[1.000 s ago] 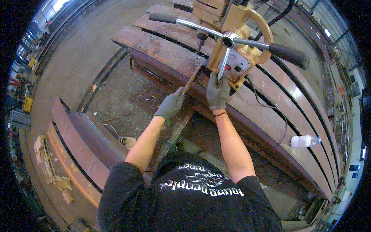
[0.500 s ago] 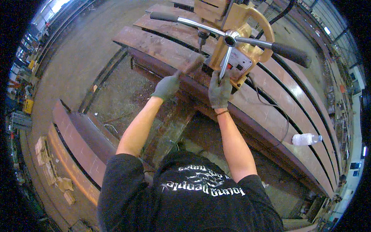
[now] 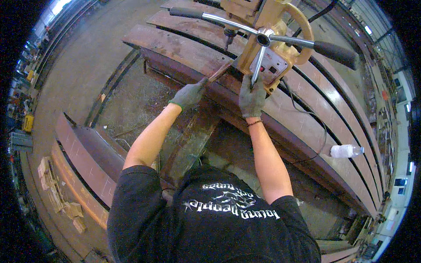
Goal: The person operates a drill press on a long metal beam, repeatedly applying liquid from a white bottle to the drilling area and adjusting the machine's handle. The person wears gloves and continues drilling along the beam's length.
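Note:
My left hand [image 3: 189, 95], in a dark grey work glove, is closed on a thin brown stick-like tool [image 3: 220, 71]. The tool's far end lies over the near edge of a rusty steel beam [image 3: 175, 52]; its exact kind is unclear. My right hand [image 3: 252, 97], also gloved, is closed around the end of the lower spoke of a three-spoke feed handle [image 3: 263, 40]. That handle belongs to a yellow portable drill press [image 3: 252, 55] standing on the beams. Its drill bit [image 3: 228, 40] is raised above the steel, left of the machine body.
A black power cable [image 3: 313, 115] trails from the machine across the beams. To the right, a clear plastic bottle [image 3: 346, 151] lies on its side. More curved beams [image 3: 85, 151] rest at the lower left, beside wood blocks [image 3: 57, 193] on the floor.
The brown tool was blurred by motion and now shows sharp and narrow. My left hand has stayed near the beam edge. My right hand keeps its grip on the spoke. The view has shifted slightly.

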`<state>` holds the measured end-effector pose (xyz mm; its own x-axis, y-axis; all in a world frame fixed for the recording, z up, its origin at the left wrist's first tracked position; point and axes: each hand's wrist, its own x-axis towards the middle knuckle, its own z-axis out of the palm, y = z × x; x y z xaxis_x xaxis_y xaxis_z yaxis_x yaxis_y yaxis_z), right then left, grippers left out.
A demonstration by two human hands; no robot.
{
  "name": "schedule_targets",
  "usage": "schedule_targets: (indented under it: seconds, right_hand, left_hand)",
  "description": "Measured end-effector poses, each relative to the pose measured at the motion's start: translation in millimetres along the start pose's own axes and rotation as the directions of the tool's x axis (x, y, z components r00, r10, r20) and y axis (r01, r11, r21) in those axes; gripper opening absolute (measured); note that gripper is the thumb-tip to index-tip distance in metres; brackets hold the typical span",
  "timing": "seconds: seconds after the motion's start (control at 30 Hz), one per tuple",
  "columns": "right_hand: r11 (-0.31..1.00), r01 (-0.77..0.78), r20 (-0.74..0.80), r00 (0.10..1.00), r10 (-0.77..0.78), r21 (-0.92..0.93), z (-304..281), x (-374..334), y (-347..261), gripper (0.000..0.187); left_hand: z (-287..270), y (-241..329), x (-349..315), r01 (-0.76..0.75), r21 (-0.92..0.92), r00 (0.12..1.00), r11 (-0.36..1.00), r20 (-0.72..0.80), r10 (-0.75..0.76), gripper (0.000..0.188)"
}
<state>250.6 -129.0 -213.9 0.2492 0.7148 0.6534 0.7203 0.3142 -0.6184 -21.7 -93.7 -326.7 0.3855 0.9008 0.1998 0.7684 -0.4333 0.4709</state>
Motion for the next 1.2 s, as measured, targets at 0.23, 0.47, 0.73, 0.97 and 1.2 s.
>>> schedule_targets:
  seconds: [0.23, 0.47, 0.73, 0.97, 1.2]
  right_hand:
    - [0.993, -0.082, 0.063, 0.994, 0.087, -0.082, -7, 3, -11, 0.030]
    - [0.998, -0.047, 0.032, 0.998, 0.048, -0.038, -7, 2, 4, 0.034]
    - [0.994, -0.066, 0.033, 0.997, 0.069, -0.087, -9, 2, 4, 0.029]
    - [0.998, 0.012, -0.059, 0.998, -0.015, -0.063, -12, 5, -10, 0.033]
    - [0.988, -0.132, 0.012, 0.991, 0.133, -0.077, -2, 1, -3, 0.027]
  left_hand:
    - [-170, -100, 26, 0.619, 0.267, 0.780, 0.739, -0.324, -0.536, 0.044]
    - [-22, 93, -59, 0.185, -0.181, 0.919, 0.966, -0.318, -0.235, 0.050]
    - [-44, 111, -52, 0.088, 0.242, 0.993, 0.966, 0.059, -0.105, 0.046]
    - [-211, -99, -58, 0.786, 0.049, 0.534, 0.617, -0.557, -0.636, 0.033]
    - [-71, -3, 3, 0.236, 0.048, 0.938, 0.970, -0.272, -0.215, 0.037]
